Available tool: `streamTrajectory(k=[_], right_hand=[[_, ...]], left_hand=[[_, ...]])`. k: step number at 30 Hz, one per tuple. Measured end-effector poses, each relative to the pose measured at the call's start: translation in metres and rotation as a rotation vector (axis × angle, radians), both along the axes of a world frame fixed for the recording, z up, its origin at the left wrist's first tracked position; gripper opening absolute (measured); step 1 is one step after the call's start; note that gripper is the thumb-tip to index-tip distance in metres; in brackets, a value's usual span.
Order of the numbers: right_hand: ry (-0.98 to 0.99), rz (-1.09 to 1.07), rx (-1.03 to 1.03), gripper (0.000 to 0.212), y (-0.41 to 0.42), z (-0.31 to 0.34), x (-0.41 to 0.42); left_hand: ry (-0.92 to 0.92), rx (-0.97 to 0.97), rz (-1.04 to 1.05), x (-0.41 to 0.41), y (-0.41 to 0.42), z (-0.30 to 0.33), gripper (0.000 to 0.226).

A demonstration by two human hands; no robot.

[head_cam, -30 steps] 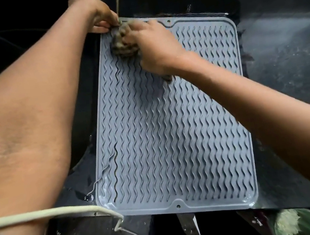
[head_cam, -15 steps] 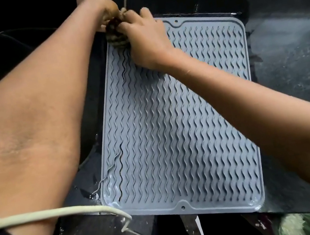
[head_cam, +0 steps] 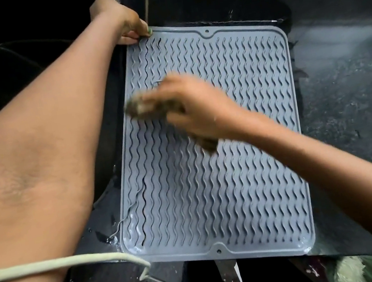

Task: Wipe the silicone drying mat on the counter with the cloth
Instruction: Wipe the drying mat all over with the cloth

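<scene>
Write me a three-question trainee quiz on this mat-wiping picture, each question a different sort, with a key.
1. True or false: the left hand pinches the far left corner of the grey mat.
2. Which does the right hand hold? A) a knife B) a dark cloth C) a cup
3. Fill in: the mat lies on a dark, wet ______.

Key: 1 true; 2 B; 3 counter.
</scene>
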State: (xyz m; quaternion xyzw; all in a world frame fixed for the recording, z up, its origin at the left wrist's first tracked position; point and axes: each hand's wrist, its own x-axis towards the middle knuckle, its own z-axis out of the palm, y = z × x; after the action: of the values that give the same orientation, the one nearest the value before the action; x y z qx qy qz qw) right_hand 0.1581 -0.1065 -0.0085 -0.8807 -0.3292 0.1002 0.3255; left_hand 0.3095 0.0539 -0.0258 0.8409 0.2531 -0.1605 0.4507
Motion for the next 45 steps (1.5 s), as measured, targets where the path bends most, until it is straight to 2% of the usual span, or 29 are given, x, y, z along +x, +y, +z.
streamTrajectory(k=[2, 3, 5, 10, 12, 14, 15, 17, 19, 22, 24, 26, 30, 31, 33, 35, 37, 39, 42, 45], right_hand=[[-0.111, -0.239, -0.017, 0.041, -0.005, -0.008, 0.037], [-0.131, -0.314, -0.118, 0.042, -0.006, -0.014, 0.051], [-0.134, -0.356, -0.265, 0.043, -0.003, -0.028, 0.061], [-0.099, -0.199, -0.042, 0.034, -0.001, -0.031, -0.023], [-0.105, -0.109, -0.067, 0.038, -0.007, -0.029, -0.067], [-0.101, -0.068, -0.096, 0.042, -0.011, -0.029, -0.089], [-0.082, -0.077, -0.08, 0.042, -0.013, -0.029, -0.092], [-0.061, -0.17, 0.018, 0.042, -0.019, -0.024, -0.098], [-0.098, -0.351, 0.14, 0.041, -0.03, -0.021, -0.102], [-0.123, -0.628, 0.28, 0.042, -0.051, -0.021, -0.105], [-0.125, -0.743, 0.322, 0.041, -0.064, -0.023, -0.107], [-0.122, -0.783, 0.33, 0.041, -0.071, -0.026, -0.111], [-0.095, -0.781, 0.322, 0.041, -0.072, -0.032, -0.117], [-0.081, -0.776, 0.321, 0.041, -0.07, -0.033, -0.119], [-0.06, -0.751, 0.309, 0.042, -0.065, -0.035, -0.12], [-0.05, -0.73, 0.292, 0.042, -0.062, -0.037, -0.12], [-0.043, -0.721, 0.279, 0.043, -0.063, -0.038, -0.119], [-0.035, -0.716, 0.27, 0.043, -0.064, -0.039, -0.119], [-0.038, -0.703, 0.248, 0.042, -0.064, -0.04, -0.118], [-0.024, -0.703, 0.243, 0.043, -0.064, -0.04, -0.117]], left_hand=[[-0.026, 0.014, -0.011, 0.0, 0.0, -0.005, 0.021], [-0.02, 0.019, -0.033, -0.002, 0.0, -0.006, 0.021], [-0.022, 0.04, -0.04, -0.003, -0.001, -0.011, 0.021], [-0.049, 0.109, -0.008, -0.004, -0.003, -0.013, 0.029], [-0.102, 0.159, 0.017, -0.01, -0.004, -0.009, 0.024], [-0.176, 0.21, 0.014, -0.018, -0.004, -0.005, 0.008], [-0.235, 0.259, -0.012, -0.022, -0.004, -0.004, 0.014], [-0.337, 0.328, -0.115, -0.035, -0.006, -0.003, 0.018], [-0.46, 0.355, -0.179, -0.051, -0.007, -0.001, 0.024], [-0.661, 0.379, -0.146, -0.09, -0.002, 0.0, 0.04], [-0.713, 0.383, -0.129, -0.125, 0.006, 0.001, 0.043], [-0.652, 0.413, -0.181, -0.157, 0.014, 0.0, 0.043], [-0.314, 0.72, -0.307, -0.18, 0.023, -0.008, 0.042], [-0.225, 0.735, -0.322, -0.178, 0.027, -0.009, 0.046], [0.004, 0.621, -0.368, -0.168, 0.037, -0.005, 0.056], [0.15, 0.526, -0.44, -0.156, 0.044, 0.002, 0.054], [0.126, 0.544, -0.494, -0.144, 0.047, 0.007, 0.036], [0.063, 0.58, -0.511, -0.14, 0.044, 0.011, 0.028], [-0.07, 0.651, -0.443, -0.144, 0.031, 0.01, 0.025], [-0.338, 0.655, -0.403, -0.151, 0.015, 0.004, 0.032]])
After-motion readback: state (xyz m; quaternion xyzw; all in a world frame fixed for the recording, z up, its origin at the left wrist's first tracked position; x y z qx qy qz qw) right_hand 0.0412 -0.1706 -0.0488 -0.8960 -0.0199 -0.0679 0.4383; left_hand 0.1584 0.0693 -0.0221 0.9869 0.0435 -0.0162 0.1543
